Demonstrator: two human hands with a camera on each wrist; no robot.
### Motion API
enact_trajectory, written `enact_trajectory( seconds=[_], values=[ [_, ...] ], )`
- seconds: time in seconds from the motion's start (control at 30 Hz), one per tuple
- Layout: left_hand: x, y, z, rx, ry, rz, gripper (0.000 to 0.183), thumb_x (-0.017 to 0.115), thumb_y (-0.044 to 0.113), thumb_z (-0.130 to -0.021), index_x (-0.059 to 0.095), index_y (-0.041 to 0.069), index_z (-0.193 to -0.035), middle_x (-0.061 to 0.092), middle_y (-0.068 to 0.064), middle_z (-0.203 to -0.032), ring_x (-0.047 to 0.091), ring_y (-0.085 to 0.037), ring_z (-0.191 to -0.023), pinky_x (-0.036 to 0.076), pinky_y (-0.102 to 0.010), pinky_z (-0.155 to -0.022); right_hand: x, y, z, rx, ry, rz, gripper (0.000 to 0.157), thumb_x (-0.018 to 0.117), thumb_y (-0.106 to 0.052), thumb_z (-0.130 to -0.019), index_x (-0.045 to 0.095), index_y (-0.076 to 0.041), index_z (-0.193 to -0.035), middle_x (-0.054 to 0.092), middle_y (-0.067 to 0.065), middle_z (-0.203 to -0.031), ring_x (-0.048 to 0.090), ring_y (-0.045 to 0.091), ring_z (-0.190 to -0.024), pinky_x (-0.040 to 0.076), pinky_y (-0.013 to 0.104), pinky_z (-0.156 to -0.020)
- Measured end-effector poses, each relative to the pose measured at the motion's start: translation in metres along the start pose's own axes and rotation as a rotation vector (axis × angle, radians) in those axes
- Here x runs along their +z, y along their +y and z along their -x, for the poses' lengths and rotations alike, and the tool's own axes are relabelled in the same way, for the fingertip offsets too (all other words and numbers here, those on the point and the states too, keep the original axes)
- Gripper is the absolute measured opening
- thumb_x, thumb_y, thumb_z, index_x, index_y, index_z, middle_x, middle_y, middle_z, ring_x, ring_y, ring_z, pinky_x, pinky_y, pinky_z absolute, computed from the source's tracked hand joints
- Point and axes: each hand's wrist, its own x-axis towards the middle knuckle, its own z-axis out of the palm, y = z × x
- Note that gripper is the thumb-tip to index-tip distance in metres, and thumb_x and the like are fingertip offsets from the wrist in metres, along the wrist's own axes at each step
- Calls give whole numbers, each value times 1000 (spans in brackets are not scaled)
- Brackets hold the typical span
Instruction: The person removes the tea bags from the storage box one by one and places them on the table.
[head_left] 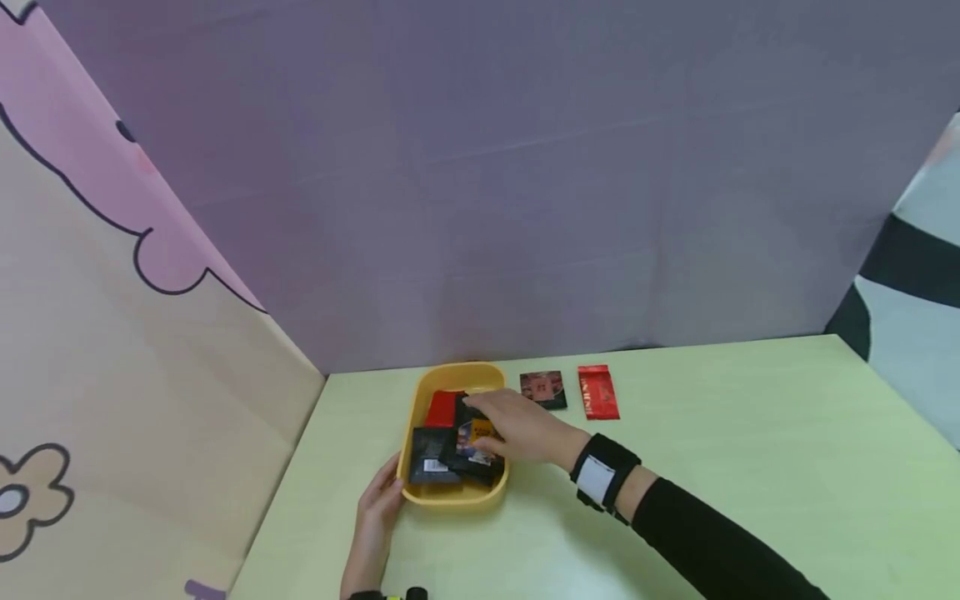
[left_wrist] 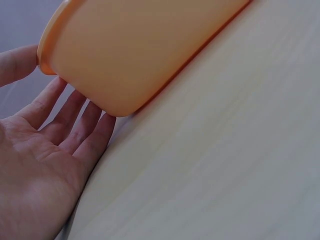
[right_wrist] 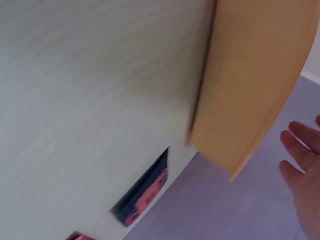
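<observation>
A yellow plastic basket (head_left: 455, 500) stands on the table with several flat packets in it. My left hand (head_left: 378, 500) holds its near left side; in the left wrist view the thumb is at the rim and the fingers (left_wrist: 93, 122) lie against the outer wall. Over the basket's right side is my right hand (head_left: 525, 429), its spread fingers (right_wrist: 298, 150) showing nothing held in the right wrist view. Below it lies a black packet with an orange patch (head_left: 476, 446), overlapping a black packet with a white label (head_left: 433, 457). A red packet (head_left: 441, 408) sits behind them.
Right of the basket, a dark packet with a reddish print (head_left: 543, 389) and a red packet with white lettering (head_left: 598, 392) lie on the pale green table (head_left: 750, 450). A grey-purple wall (head_left: 525, 208) rises at the table's back edge, with a patterned wall (head_left: 187, 417) at left.
</observation>
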Motion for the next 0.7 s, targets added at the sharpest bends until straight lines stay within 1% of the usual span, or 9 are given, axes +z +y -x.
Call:
enact_trajectory(
  seconds=[0.07,0.2,0.27,0.33,0.47,0.53,0.63,0.7],
  values=[
    [0,0,-1,-1,-4,-2,53,50,12,-100,37,-8,-147,41,-20,-151,53,2,-114,43,-19,-96,1,-6,-4,-7,-11,56,68,64,-43,-95,39,-11,-150,48,8,-148,44,25,-135,31,43,-114],
    [0,0,-1,-9,-6,-3,53,51,12,-99,39,-6,-147,41,-19,-152,53,0,-116,43,-20,-96,2,-16,-10,6,-38,140,70,63,-49,-94,43,-8,-147,53,8,-143,50,25,-129,35,43,-112],
    [-1,1,-1,-14,-1,-7,54,52,14,-98,39,-5,-147,41,-18,-152,53,1,-116,43,-20,-96,2,-21,-14,36,-66,148,71,62,-51,-94,44,-7,-147,53,8,-142,51,25,-128,36,43,-111],
    [-1,2,0,-8,-11,-15,54,51,14,-99,38,-6,-148,40,-19,-152,52,1,-116,42,-19,-96,1,-24,-17,73,-95,157,72,62,-51,-94,45,-6,-146,53,10,-143,50,25,-129,36,43,-111],
    [-1,3,0,5,-19,2,54,51,12,-99,36,-8,-147,42,-20,-151,53,2,-115,43,-19,-96,1,-28,-21,126,-140,186,71,63,-51,-93,46,-6,-146,53,11,-143,48,26,-131,34,43,-112],
    [-2,2,0,7,-17,1,54,50,11,-100,35,-9,-147,42,-20,-150,54,2,-114,43,-19,-96,2,-29,-22,134,-148,183,72,62,-52,-93,46,-7,-146,53,11,-143,48,25,-132,34,43,-112],
    [-4,2,0,-8,5,-4,54,50,11,-99,37,-8,-147,42,-20,-150,55,2,-112,43,-18,-94,5,-30,-23,141,-143,160,73,63,-54,-92,46,-8,-147,53,10,-143,47,25,-132,33,45,-113],
    [-4,2,0,-21,14,-22,54,50,13,-99,37,-7,-148,40,-21,-152,54,3,-113,43,-17,-94,6,-30,-24,151,-143,164,76,63,-55,-91,45,-8,-147,52,9,-144,46,25,-133,31,47,-113]
  ],
)
